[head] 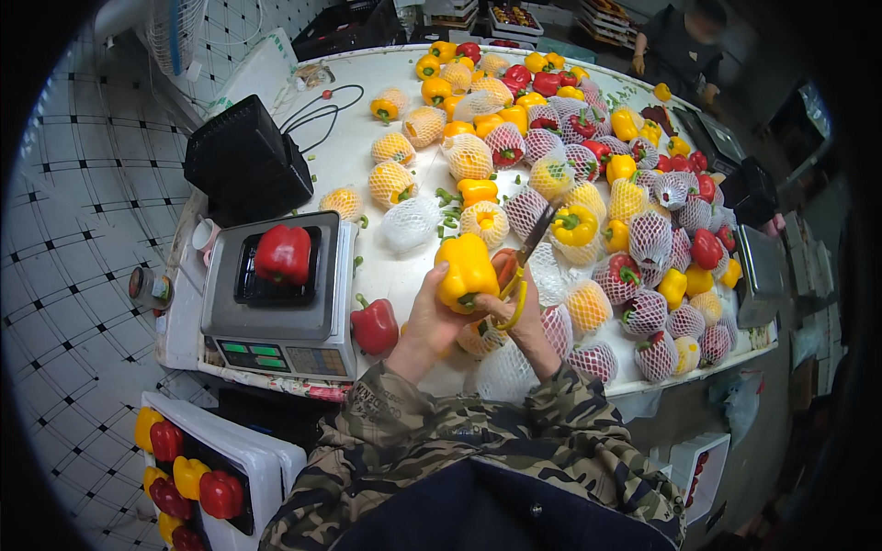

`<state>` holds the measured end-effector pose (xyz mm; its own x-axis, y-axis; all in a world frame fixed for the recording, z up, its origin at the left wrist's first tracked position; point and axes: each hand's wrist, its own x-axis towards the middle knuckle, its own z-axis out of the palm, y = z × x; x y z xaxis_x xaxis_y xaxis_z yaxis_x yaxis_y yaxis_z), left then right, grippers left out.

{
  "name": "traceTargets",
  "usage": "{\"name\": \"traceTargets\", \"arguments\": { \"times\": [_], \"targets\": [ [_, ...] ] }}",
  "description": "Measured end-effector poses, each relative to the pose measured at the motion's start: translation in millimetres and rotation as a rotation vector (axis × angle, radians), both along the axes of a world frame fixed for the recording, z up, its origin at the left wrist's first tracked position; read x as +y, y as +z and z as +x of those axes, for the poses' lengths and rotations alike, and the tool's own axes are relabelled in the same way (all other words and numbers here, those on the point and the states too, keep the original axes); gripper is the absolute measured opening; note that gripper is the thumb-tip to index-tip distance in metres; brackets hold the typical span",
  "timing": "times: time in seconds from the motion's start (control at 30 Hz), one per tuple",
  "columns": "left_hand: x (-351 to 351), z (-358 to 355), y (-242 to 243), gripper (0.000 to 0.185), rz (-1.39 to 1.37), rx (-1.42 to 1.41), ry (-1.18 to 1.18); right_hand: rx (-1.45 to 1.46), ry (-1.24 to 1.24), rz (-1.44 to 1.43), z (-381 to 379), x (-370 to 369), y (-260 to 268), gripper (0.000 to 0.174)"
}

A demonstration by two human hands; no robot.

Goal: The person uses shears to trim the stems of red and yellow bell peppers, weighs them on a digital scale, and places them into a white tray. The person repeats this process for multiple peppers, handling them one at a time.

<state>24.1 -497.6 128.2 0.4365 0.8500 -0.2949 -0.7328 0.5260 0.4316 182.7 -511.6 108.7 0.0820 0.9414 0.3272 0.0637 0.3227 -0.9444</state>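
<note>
A yellow bell pepper [468, 270] rests in my left hand [426, 332], its green stem end tilted towards me. My right hand [525, 322] holds scissors [518, 279] with yellow and orange handles, the blades pointing up and away; its thumb touches the pepper near the stem. Left of my hands, a red bell pepper [374, 326] lies on the table beside a digital scale [275, 330]. On the scale's pan, another red pepper [282, 254] sits in a black tray [249, 293]. An empty white foam net [411, 224] lies just beyond my left hand.
Many red and yellow peppers, several in foam nets [589, 306], cover the table's [386, 268] middle and right. Black trays [241, 162] are stacked behind the scale. A white foam box [275, 448] with peppers stands at lower left. A person [679, 52] stands across the table.
</note>
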Motion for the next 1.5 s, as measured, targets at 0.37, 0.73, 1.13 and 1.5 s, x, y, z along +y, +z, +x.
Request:
{"name": "traceTargets", "arguments": {
  "times": [0.37,0.73,1.13,1.5],
  "targets": [
    [-4,-13,2,0.098,0.594,0.492,0.054,0.327,0.052,-0.291,19,7,-19,0.027],
    [-10,-14,-4,0.101,0.939,0.96,0.047,-0.052,-0.022,-0.129,5,20,23,0.035],
    [-9,-23,-8,0.083,0.26,0.022,-0.115,0.157,-0.091,-0.088,-10,20,15,0.036],
    [1,-22,-21,0.066,0.008,-0.433,-0.318,0.171,0.1,-0.207,-10,16,21,0.023]
  ]
}}
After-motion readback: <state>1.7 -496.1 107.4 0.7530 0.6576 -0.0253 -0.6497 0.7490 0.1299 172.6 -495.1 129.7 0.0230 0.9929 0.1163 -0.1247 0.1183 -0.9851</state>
